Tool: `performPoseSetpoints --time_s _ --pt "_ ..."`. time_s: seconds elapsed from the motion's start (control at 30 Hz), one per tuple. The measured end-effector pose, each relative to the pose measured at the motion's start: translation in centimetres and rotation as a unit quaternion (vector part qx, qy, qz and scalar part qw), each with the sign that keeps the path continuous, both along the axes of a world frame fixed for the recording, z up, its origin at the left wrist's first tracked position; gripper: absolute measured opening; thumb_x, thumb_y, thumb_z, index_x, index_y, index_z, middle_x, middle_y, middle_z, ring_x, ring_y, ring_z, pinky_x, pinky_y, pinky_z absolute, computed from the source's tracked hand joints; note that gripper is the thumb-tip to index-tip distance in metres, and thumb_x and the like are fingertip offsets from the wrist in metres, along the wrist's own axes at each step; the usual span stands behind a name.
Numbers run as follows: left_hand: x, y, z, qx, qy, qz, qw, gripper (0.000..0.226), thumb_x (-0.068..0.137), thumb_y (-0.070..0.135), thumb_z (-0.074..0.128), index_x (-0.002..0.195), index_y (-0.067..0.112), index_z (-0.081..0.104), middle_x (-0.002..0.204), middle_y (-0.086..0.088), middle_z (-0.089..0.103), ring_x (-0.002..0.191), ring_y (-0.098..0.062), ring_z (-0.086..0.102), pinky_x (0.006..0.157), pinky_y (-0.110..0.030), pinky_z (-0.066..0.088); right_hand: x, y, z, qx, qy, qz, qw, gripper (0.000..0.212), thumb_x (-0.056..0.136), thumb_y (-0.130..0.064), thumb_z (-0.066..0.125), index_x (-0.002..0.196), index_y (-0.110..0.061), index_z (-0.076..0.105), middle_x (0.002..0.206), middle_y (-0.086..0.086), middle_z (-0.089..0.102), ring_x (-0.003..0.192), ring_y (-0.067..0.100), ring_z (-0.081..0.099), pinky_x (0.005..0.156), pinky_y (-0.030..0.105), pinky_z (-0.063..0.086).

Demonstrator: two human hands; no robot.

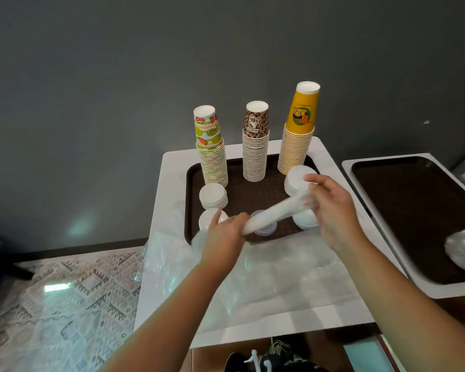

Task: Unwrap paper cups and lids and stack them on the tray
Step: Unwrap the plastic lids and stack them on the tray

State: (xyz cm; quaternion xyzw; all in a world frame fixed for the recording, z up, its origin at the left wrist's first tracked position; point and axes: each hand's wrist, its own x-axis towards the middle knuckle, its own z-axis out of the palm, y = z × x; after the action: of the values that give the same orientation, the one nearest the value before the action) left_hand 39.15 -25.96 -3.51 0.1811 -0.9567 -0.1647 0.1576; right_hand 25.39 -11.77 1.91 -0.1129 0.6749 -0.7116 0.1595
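Both hands grip one wrapped sleeve of lids (274,214) above the brown tray (253,194): the left hand (226,232) curled round its near end, the right hand (330,205) pinching its far end. On the tray stand three cup stacks (255,154) at the far edge and several lid piles (213,196) nearer.

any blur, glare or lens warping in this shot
Head view: wide-angle bending bows the white table edges and leans the yellow cartoon-print cup stack outward; the clear plastic sleeve stretched between the left hand and right hand is motion-smeared; soft glare patches sit on the patterned floor covering; the cup prints stay fairly sharp.
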Motion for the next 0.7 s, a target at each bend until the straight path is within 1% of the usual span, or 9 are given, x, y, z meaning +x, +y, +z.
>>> performPoseSetpoints --time_s 0.1,0.2,0.27,0.33,0.37,0.43,0.53,0.6,0.7 --pt "1.8 -1.0 -2.7 -0.112 -0.003 -0.021 0.993 0.053 0.049 -0.008 0.075 0.093 0.018 0.06 0.064 0.002 0.065 0.053 -0.022 0.062 0.078 -0.041 0.053 -1.8 2.8 -2.6 0.063 -0.003 -0.054 0.997 0.03 0.091 -0.004 0.05 0.085 -0.028 0.066 0.095 -0.002 0.064 0.092 0.017 0.059 0.08 0.031 0.047" --pt "3.2 -0.5 -4.8 -0.154 -0.049 -0.04 0.986 0.082 0.05 -0.002 0.077 0.123 0.024 0.049 0.072 0.004 0.058 0.055 -0.018 0.057 0.066 -0.033 0.05 -1.6 4.6 -5.4 0.167 0.06 -0.055 0.983 0.029 0.092 -0.001 0.048 0.084 -0.025 0.063 0.078 -0.003 0.061 0.072 0.013 0.056 0.068 0.026 0.043" --pt "3.8 0.5 -6.3 -0.182 -0.085 -0.064 0.978 0.102 0.047 -0.003 0.073 0.138 0.028 0.041 0.077 0.001 0.053 0.061 -0.017 0.056 0.065 -0.031 0.049 -1.6 5.6 -7.6 0.231 0.084 -0.059 0.968 0.025 0.091 -0.001 0.048 0.086 -0.02 0.063 0.073 0.0 0.061 0.071 0.018 0.055 0.064 0.025 0.04" --pt "4.3 1.1 -7.6 -0.201 -0.117 -0.083 0.969 0.105 0.051 -0.003 0.069 0.144 0.031 0.035 0.086 -0.002 0.056 0.068 -0.02 0.057 0.069 -0.033 0.051 -1.8 6.5 -9.9 0.301 0.086 -0.019 0.95 0.023 0.09 -0.001 0.048 0.091 -0.017 0.064 0.079 0.005 0.062 0.079 0.025 0.057 0.064 0.026 0.039" --pt "4.4 1.2 -8.2 -0.204 -0.128 -0.087 0.967 0.098 0.057 -0.001 0.063 0.145 0.032 0.032 0.092 -0.005 0.058 0.072 -0.022 0.057 0.073 -0.035 0.052 -1.7 6.7 -10.7 0.34 0.08 0.005 0.937 0.021 0.089 0.0 0.05 0.095 -0.015 0.064 0.089 0.008 0.062 0.087 0.028 0.059 0.067 0.027 0.039" --pt "4.5 1.1 -9.0 -0.207 -0.15 -0.093 0.962 0.083 0.068 0.004 0.051 0.144 0.034 0.033 0.103 -0.008 0.06 0.084 -0.025 0.06 0.086 -0.044 0.053 -1.3 6.7 -11.6 0.417 0.103 0.01 0.903 0.026 0.085 -0.003 0.059 0.109 -0.013 0.062 0.112 0.011 0.052 0.103 0.032 0.054 0.084 0.03 0.039" --pt "3.9 0.9 -9.3 -0.208 -0.188 -0.106 0.954 0.074 0.063 0.019 0.069 0.133 0.034 0.051 0.114 -0.009 0.063 0.105 -0.032 0.062 0.1 -0.06 0.039 0.3 5.7 -11.4 0.431 0.285 -0.03 0.856 0.043 0.076 -0.013 0.071 0.116 -0.016 0.058 0.123 0.01 0.046 0.113 0.03 0.045 0.101 0.045 0.03" --pt "3.3 1.4 -9.0 -0.194 -0.169 -0.093 0.962 0.058 0.069 0.036 0.053 0.127 0.029 0.06 0.12 -0.009 0.063 0.122 -0.033 0.05 0.107 -0.063 0.023 1.9 4.5 -11.2 0.412 0.384 0.055 0.824 0.045 0.077 -0.028 0.061 0.121 -0.024 0.051 0.13 0.005 0.043 0.12 0.024 0.041 0.106 0.047 0.022" --pt "2.5 2.8 -8.7 -0.136 -0.168 -0.069 0.974 0.064 0.081 0.05 0.037 0.13 0.014 0.057 0.14 -0.014 0.05 0.137 -0.033 0.028 0.108 -0.057 0.011 4.3 2.7 -13.2 0.481 0.446 0.221 0.722 0.056 0.081 -0.05 0.04 0.135 -0.034 0.039 0.147 0.001 0.033 0.135 0.023 0.035 0.108 0.05 0.023"
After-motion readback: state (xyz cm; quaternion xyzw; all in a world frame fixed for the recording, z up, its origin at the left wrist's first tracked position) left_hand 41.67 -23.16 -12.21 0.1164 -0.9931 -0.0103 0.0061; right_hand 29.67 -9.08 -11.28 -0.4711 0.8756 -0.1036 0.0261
